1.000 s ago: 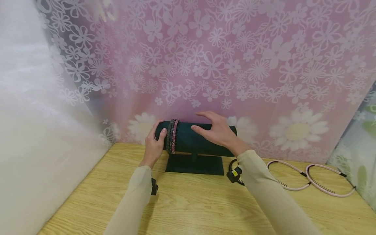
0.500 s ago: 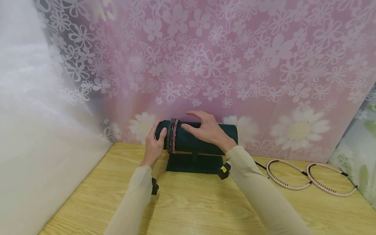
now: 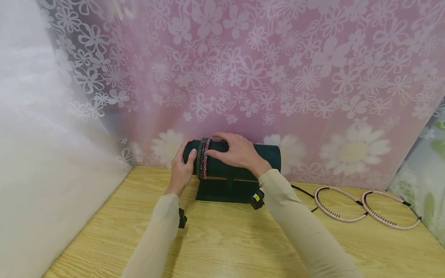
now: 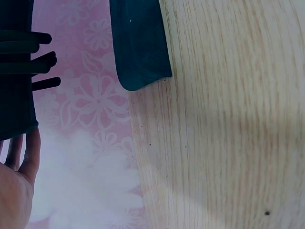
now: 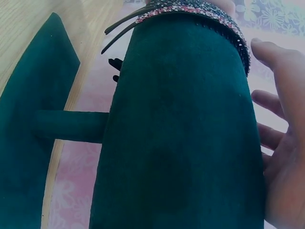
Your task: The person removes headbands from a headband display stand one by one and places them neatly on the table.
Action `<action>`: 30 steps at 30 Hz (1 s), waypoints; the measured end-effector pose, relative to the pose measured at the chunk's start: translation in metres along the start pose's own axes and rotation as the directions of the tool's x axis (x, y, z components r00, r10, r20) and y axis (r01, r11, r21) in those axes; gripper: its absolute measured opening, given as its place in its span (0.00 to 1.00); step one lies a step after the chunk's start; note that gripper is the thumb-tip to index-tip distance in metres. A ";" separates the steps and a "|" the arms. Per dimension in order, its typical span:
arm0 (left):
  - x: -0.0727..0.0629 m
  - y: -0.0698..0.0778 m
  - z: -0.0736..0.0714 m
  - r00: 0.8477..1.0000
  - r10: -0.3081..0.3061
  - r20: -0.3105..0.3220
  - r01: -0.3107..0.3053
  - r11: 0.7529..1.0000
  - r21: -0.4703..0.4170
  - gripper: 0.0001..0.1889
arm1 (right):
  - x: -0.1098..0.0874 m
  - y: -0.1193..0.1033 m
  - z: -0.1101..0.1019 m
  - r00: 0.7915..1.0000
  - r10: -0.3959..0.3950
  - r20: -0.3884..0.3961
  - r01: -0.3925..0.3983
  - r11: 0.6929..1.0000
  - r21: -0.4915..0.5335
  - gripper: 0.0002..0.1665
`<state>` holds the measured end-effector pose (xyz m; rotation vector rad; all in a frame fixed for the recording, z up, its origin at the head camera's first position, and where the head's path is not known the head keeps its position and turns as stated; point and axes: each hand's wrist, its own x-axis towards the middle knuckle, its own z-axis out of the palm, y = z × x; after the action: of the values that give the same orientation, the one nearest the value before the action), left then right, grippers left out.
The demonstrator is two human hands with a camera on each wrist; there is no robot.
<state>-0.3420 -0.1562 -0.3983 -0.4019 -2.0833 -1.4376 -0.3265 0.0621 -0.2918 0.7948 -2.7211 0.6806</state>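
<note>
A dark green velvet headband stand (image 3: pixel 236 160) holds its horizontal roll over a flat base. Two glittery headbands, a dark one (image 3: pixel 200 160) and a pink-and-silver one (image 3: pixel 206 158), sit side by side near the roll's left end, their open tips jutting out below. My left hand (image 3: pixel 181 170) grips that left end, thumb on the front face and fingers over the top. With fingers spread loosely along the roll's upper back side, my right hand (image 3: pixel 236 150) has its thumb tip right at the pink-and-silver headband. In the right wrist view, its thumb (image 5: pixel 267 52) points toward that band.
Two pale pink toothed headbands (image 3: pixel 321 202) (image 3: pixel 377 218) lie on the wooden table (image 3: pixel 222 239) at the right. A black band (image 3: pixel 301 190) shows partly behind the right sleeve. A pink flowered curtain (image 3: pixel 243 77) hangs close behind the stand.
My right hand has moved left along the roll, up to the pink-and-silver headband. The left hand keeps its hold on the roll's end, and the headbands stay about where they were.
</note>
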 end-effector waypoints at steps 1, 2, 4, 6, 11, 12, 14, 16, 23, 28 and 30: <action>0.000 0.000 0.000 1.000 -0.002 0.002 0.002 1.000 -0.003 0.27 | 0.000 -0.001 0.001 1.000 0.003 0.002 -0.003 1.000 -0.021 0.44; 0.000 0.000 0.000 1.000 -0.003 0.003 0.003 1.000 -0.006 0.27 | 0.000 -0.002 0.001 1.000 0.007 0.003 -0.007 0.999 -0.042 0.44; 0.000 -0.001 0.000 1.000 -0.004 0.005 0.004 1.000 -0.011 0.27 | 0.001 -0.003 0.002 1.000 0.010 0.006 -0.010 0.997 -0.082 0.44; 0.000 -0.002 0.000 1.000 -0.001 0.006 0.001 1.000 -0.011 0.27 | 0.002 -0.004 0.003 1.000 0.013 0.012 -0.011 0.994 -0.110 0.44; 0.001 -0.001 -0.001 1.000 0.001 0.006 -0.001 1.000 -0.003 0.27 | 0.003 -0.006 0.002 0.999 0.019 0.034 -0.014 0.987 -0.159 0.46; 0.001 -0.001 -0.001 1.000 -0.001 0.004 0.001 1.000 0.000 0.27 | 0.003 -0.006 0.002 0.999 0.019 0.037 -0.012 0.986 -0.167 0.46; 0.001 -0.001 -0.001 1.000 -0.001 0.000 0.001 1.000 0.005 0.27 | 0.004 -0.007 0.003 0.999 0.017 0.040 -0.009 0.983 -0.184 0.47; 0.001 -0.001 -0.001 1.000 -0.003 -0.002 0.003 1.000 0.004 0.27 | 0.004 -0.007 0.004 0.999 0.013 0.041 -0.005 0.980 -0.199 0.47; 0.000 -0.001 -0.001 1.000 -0.011 0.001 0.010 1.000 0.011 0.27 | 0.004 -0.008 0.006 0.999 0.015 0.040 -0.006 0.976 -0.218 0.47; 0.000 0.000 0.000 1.000 -0.011 0.001 0.011 1.000 0.011 0.26 | 0.003 -0.009 0.005 0.999 0.027 0.046 -0.017 0.977 -0.212 0.46; 0.000 0.000 0.000 1.000 -0.010 0.002 0.010 1.000 0.006 0.26 | 0.002 -0.008 0.004 0.998 0.033 0.054 -0.021 0.977 -0.211 0.46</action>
<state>-0.3416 -0.1557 -0.3983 -0.3904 -2.0937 -1.4367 -0.3242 0.0526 -0.2917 0.7385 -2.7990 0.3708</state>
